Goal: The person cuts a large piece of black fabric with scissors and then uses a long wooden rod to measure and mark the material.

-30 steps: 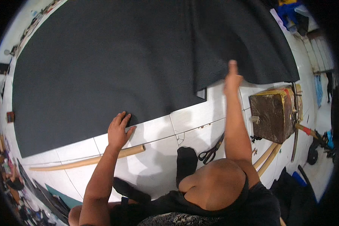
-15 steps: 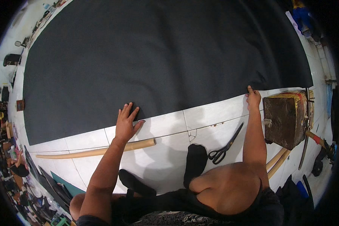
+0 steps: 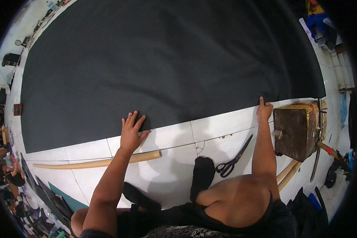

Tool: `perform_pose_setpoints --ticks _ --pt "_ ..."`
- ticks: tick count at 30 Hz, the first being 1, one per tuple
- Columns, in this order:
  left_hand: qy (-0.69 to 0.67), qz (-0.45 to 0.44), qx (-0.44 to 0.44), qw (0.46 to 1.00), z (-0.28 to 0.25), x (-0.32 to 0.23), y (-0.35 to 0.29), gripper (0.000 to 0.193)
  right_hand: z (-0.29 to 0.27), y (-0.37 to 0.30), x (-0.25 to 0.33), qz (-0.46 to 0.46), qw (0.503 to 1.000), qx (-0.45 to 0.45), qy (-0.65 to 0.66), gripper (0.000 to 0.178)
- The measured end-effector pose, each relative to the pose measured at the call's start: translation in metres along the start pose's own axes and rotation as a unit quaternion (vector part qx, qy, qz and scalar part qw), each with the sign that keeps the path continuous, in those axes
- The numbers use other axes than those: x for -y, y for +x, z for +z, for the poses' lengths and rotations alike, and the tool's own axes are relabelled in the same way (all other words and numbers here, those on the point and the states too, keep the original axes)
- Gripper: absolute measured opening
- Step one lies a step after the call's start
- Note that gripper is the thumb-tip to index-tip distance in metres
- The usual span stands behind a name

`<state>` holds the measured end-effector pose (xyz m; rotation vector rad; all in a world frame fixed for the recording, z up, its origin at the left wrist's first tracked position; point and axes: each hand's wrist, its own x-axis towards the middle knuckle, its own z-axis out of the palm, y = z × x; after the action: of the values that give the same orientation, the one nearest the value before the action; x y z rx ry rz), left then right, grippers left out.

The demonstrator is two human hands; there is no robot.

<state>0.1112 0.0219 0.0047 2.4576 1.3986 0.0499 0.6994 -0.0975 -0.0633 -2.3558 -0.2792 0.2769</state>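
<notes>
I'm starting at the far left rim: mixed clutter (image 3: 4, 158) is crowding there, too small and warped for me to sort. A small reddish-brown block (image 3: 18, 109) is sitting just beside the sheet's left edge. Lower down, a green sheet (image 3: 69, 198) is lying near the person's left elbow. A long tan pole (image 3: 83, 164) is lying on the white tile floor (image 3: 222, 123), running behind the left forearm with its thicker end poking out on the right. Main item: a big black sheet (image 3: 154, 59) is covering most of the upper floor, spreading from the left side nearly to the right, with soft ripples showing and its near edge running across in front of the person. Left hand (image 3: 131, 133) is lying open at that edge, fingers spreading on the sheet, thumb pointing off to the right. Two black-socked feet (image 3: 202, 174) are resting on the tiles below. Black-handled scissors (image 3: 234, 156) are lying on the floor between the right foot and right forearm, blades pointing up and away. Right hand (image 3: 264, 110) is touching the near edge, index finger extending onto the sheet, other fingers curling; I can't tell if it's pinching. Just right of it, a brown box-like block (image 3: 295, 133) is standing near the sheet's right corner, two tan poles (image 3: 288, 174) lying below.
</notes>
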Motion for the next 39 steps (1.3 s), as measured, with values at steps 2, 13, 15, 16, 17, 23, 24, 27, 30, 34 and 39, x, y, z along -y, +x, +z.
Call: perform_pose_setpoints --ticks 2,13,15,16,17,23,24,27,30,34,39 --pt "0.005 0.016 0.0 1.0 0.001 -0.001 0.001 0.061 -0.002 -0.023 0.008 -0.045 0.991 -0.1 -0.081 0.04" --pt "-0.012 0.0 -0.004 1.0 0.0 -0.001 -0.001 0.061 0.061 -0.107 0.102 -0.377 0.837 0.186 -0.351 0.07" --pt "-0.016 -0.002 -0.01 1.0 -0.001 0.0 0.0 0.06 0.061 -0.104 0.102 -0.392 0.833 0.188 -0.341 0.07" --pt "-0.016 0.003 -0.02 1.0 -0.002 0.0 -0.002 0.059 0.061 -0.102 0.099 -0.408 0.831 0.181 -0.331 0.069" --pt "-0.016 0.008 -0.03 0.999 -0.002 0.0 -0.003 0.059 0.061 -0.098 0.096 -0.415 0.83 0.174 -0.331 0.068" --pt "-0.031 -0.072 -0.186 0.979 -0.012 0.024 -0.04 0.052 0.068 -0.1 0.094 -0.451 0.832 0.161 -0.28 0.066" --pt "-0.056 -0.225 -0.227 0.946 -0.013 0.035 -0.051 0.056 0.067 -0.097 0.093 -0.445 0.835 0.158 -0.281 0.066" --pt "0.07 -0.556 -0.265 0.784 -0.008 0.067 -0.109 0.072 0.062 -0.094 0.09 -0.42 0.848 0.157 -0.282 0.066" --pt "-0.182 -0.747 -0.27 0.58 -0.001 0.091 -0.149 0.071 0.064 -0.1 0.095 -0.419 0.854 0.153 -0.267 0.064" --pt "-0.261 -0.629 -0.426 0.596 0.039 0.102 -0.155 0.055 0.063 -0.103 0.107 -0.386 0.865 0.173 -0.27 0.064" --pt "-0.353 -0.526 -0.466 0.618 0.056 0.064 -0.088 0.069 0.065 -0.106 0.116 -0.401 0.856 0.196 -0.262 0.063"
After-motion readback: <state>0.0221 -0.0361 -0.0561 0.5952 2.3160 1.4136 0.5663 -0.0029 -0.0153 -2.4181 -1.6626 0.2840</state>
